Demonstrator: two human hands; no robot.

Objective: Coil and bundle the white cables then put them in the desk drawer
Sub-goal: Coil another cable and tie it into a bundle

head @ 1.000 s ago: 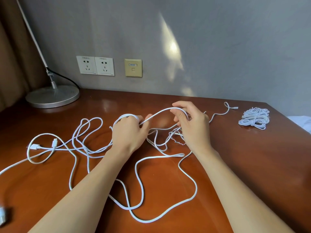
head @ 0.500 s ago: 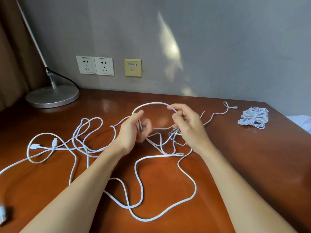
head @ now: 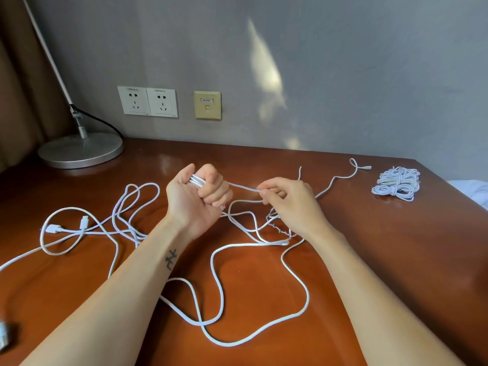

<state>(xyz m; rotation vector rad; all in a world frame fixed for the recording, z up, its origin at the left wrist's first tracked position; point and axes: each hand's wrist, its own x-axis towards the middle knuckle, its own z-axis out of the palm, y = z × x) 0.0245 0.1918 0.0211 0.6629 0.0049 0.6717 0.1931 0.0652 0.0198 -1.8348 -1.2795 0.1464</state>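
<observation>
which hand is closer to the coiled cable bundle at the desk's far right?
Right. The right hand is left of the bundle, not touching it; the left hand is further left.

Lower left edge: a grey object (head: 3, 336), blurred and cropped, cannot be identified. Left edge: a white cable (head: 26, 254) runs out of frame. Upper left: the lamp pole (head: 47, 48) is cropped at the top. Cable turns are hidden inside the left grip (head: 196, 200). The label on the beige wall plate (head: 207, 105) is too small to read. Right edge: white fabric (head: 472, 191), cropped.
</observation>
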